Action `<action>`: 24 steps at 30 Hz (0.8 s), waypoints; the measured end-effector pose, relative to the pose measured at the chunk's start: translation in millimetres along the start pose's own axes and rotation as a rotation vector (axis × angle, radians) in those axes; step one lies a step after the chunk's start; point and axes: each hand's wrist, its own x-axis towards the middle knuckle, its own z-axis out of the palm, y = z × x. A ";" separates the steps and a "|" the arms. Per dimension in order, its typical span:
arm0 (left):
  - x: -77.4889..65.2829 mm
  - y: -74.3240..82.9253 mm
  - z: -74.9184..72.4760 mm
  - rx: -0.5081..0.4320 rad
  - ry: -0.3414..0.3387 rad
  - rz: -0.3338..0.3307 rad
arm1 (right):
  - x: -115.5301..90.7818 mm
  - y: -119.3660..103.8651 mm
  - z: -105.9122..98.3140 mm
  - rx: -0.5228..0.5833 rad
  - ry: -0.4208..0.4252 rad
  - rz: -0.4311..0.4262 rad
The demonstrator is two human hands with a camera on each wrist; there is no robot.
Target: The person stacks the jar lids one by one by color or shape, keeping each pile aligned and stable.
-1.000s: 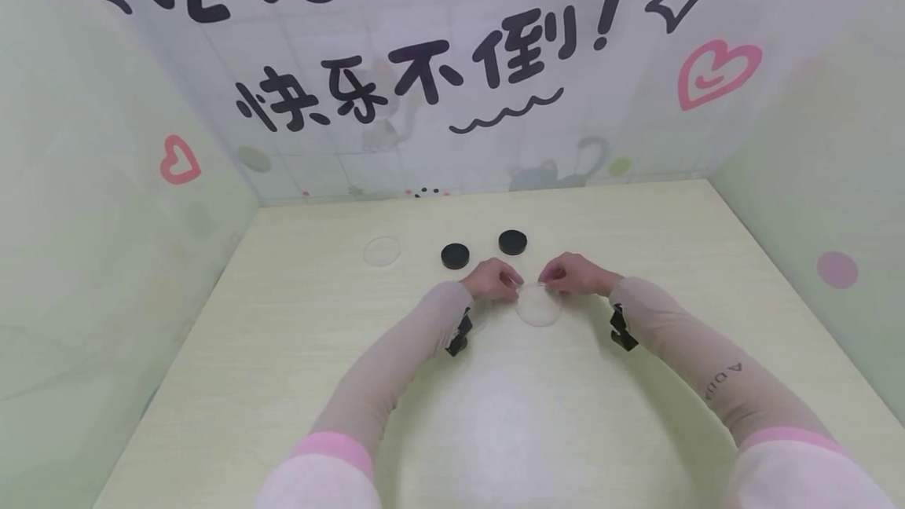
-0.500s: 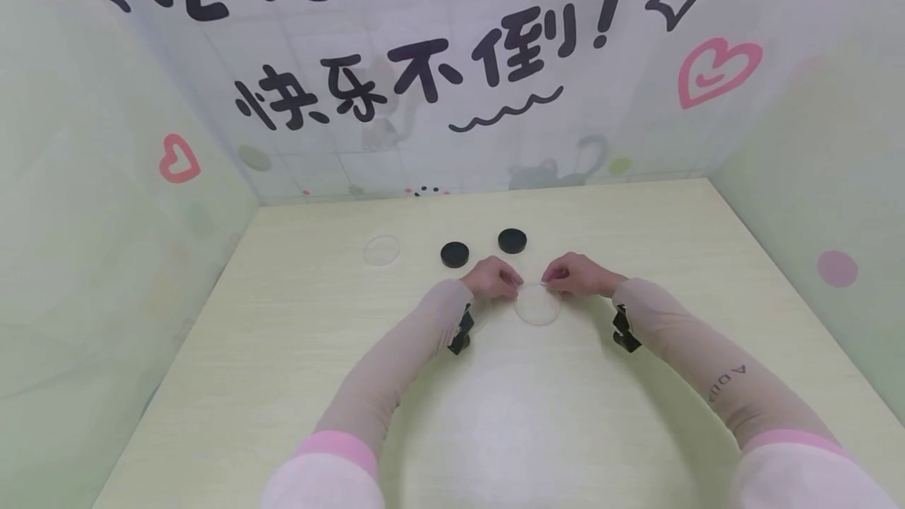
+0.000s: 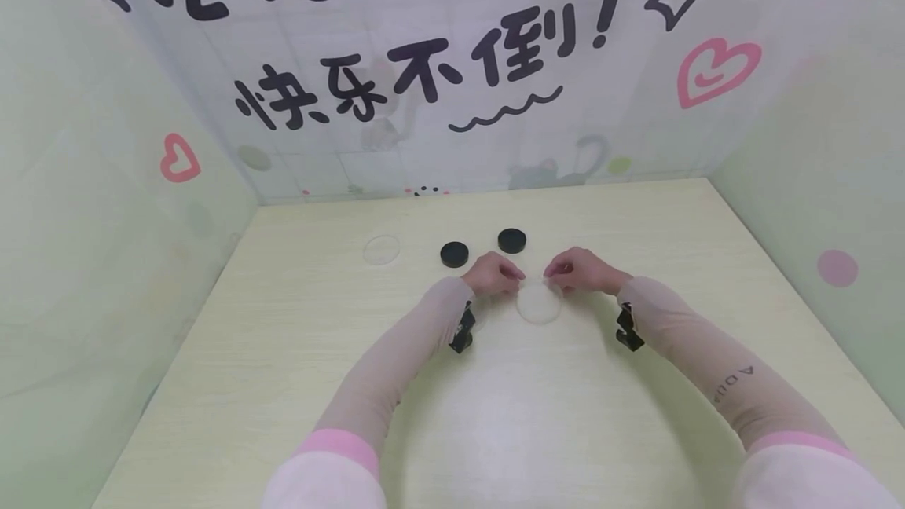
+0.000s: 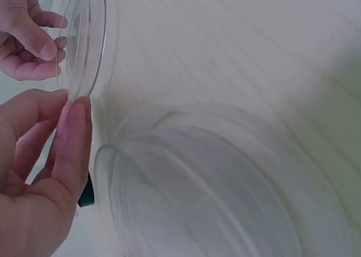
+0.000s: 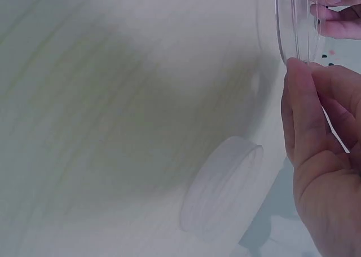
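A clear petri dish (image 3: 539, 303) is tilted between my hands near the middle of the table; several rim lines show on it in the wrist views. My left hand (image 3: 491, 273) pinches its far left rim between thumb and fingers. On the far right rim, the thumb and fingers of my right hand (image 3: 580, 270) pinch the dish (image 5: 296, 23). Close below my left hand stands another clear round dish (image 4: 192, 189), partly hidden by the wrist in the head view. A smaller-looking clear dish (image 5: 223, 186) shows beside my right hand, which hides it from the head camera.
Two black round lids (image 3: 455, 254) (image 3: 512, 240) lie on the table just beyond my hands. Farther left lies a clear round dish (image 3: 382, 250). A printed wall (image 3: 438, 155) closes the table's back edge, with side walls left and right.
My right hand has shifted slightly right and away from me. The petri dish stays between both hands, almost in place. The other things have not moved.
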 end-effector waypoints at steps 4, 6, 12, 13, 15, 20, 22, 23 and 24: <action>-0.2 2.1 -5.3 -0.022 0.002 0.017 | 0.0 -4.1 -3.4 0.028 0.009 0.000; -1.4 3.6 -8.8 -0.016 0.011 0.028 | 1.0 -6.5 -4.5 0.034 0.014 -0.008; -3.9 3.5 -21.1 -0.016 0.029 0.057 | 5.2 -16.2 -5.8 0.068 0.034 -0.024; -4.2 3.1 -23.4 -0.017 0.029 0.059 | 5.7 -18.1 -5.9 0.075 0.036 -0.023; -5.7 3.0 -28.2 -0.018 0.027 0.059 | 7.2 -21.8 -5.6 0.086 0.040 -0.020; -13.4 4.4 -41.0 -0.032 0.027 0.026 | 12.4 -32.9 -2.9 0.120 0.037 -0.027; -15.8 2.3 -45.4 -0.045 0.028 0.012 | 15.7 -36.7 -0.9 0.127 0.033 -0.035; -16.7 0.6 -47.5 -0.050 0.028 0.003 | 17.2 -38.6 0.1 0.130 0.030 -0.036; -17.7 -1.3 -49.4 -0.054 0.027 -0.002 | 18.6 -40.4 1.2 0.134 0.024 -0.039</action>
